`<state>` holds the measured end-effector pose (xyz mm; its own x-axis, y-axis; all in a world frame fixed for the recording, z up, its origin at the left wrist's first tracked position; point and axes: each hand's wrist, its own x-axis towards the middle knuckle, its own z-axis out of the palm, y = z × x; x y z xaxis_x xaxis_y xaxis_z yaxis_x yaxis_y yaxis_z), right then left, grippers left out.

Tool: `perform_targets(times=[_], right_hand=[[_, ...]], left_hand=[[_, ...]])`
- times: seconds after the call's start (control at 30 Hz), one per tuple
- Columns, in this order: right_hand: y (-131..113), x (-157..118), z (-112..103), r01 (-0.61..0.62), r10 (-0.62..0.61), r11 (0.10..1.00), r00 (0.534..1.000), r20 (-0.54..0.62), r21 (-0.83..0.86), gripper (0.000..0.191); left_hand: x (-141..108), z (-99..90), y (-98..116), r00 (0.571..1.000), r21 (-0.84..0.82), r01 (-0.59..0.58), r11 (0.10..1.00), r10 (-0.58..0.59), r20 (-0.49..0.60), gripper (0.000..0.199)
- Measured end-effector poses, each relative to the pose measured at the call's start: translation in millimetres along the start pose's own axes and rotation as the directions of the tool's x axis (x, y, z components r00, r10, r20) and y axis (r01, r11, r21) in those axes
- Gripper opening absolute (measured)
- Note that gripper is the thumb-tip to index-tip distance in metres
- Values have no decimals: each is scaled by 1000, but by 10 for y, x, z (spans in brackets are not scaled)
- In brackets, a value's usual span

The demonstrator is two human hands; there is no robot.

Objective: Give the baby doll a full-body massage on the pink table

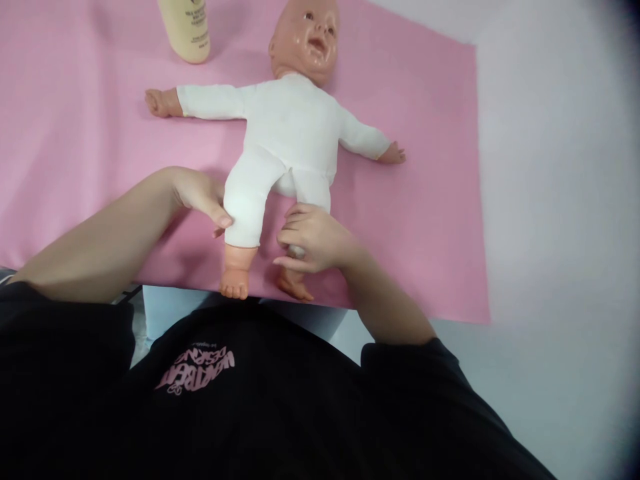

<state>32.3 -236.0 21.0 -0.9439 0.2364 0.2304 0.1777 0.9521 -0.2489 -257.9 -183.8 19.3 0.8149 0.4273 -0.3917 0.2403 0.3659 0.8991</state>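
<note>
A baby doll [295,127] with a white cloth body and hard plastic head, hands and feet lies on its back, arms spread, feet toward me. My left hand [203,197] grips the doll's leg on the left from its outer side. The thumb rests on the white cloth near the knee; most of the fingers are hidden behind the leg. Around the lower part of the other leg, above its foot [295,285], my right hand [317,239] is closed with curled fingers. Both feet lie at the near edge of the pink mat [425,233].
A pale yellow bottle [187,30] with dark print stands on the mat at the upper left, its top cut off by the frame. The pink mat ends at the right over a whitish surface [550,200]. Light blue shapes [170,310] show below the near edge.
</note>
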Motion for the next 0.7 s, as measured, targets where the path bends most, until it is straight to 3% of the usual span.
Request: perform_targets(times=[0.07, 0.1, 0.3, 0.47, 0.57, 0.63, 0.7], right_hand=[[-2, -4, -14, -7, 7, 1000, 999, -47, 10, 51], [-1, -8, -22, -10, 11, 1000, 997, -78, 17, 49], [16, -29, -32, -14, 33, 997, 966, -256, 74, 38], [23, -39, -9, -26, 74, 991, 925, -373, 134, 30], [5, -32, -19, -38, 105, 987, 888, -448, 156, 30], [-22, -15, -36, -30, 107, 987, 858, -502, 159, 28], [-56, 5, -54, -10, 102, 986, 828, -551, 167, 27]], left_hand=[[-5, 11, 71, 966, 179, 86, 980, -126, 226, 39], [-11, 20, 98, 947, 229, 92, 969, -156, 281, 41], [-56, 67, 186, 938, 258, 158, 953, -226, 264, 48], [-114, 44, 291, 920, 429, 258, 866, -356, 165, 62], [-176, -10, 336, 905, 437, 327, 838, -411, 112, 64], [-220, -32, 355, 887, 362, 336, 869, -422, 188, 73], [-251, -7, 374, 848, 244, 315, 917, -388, 362, 81]])
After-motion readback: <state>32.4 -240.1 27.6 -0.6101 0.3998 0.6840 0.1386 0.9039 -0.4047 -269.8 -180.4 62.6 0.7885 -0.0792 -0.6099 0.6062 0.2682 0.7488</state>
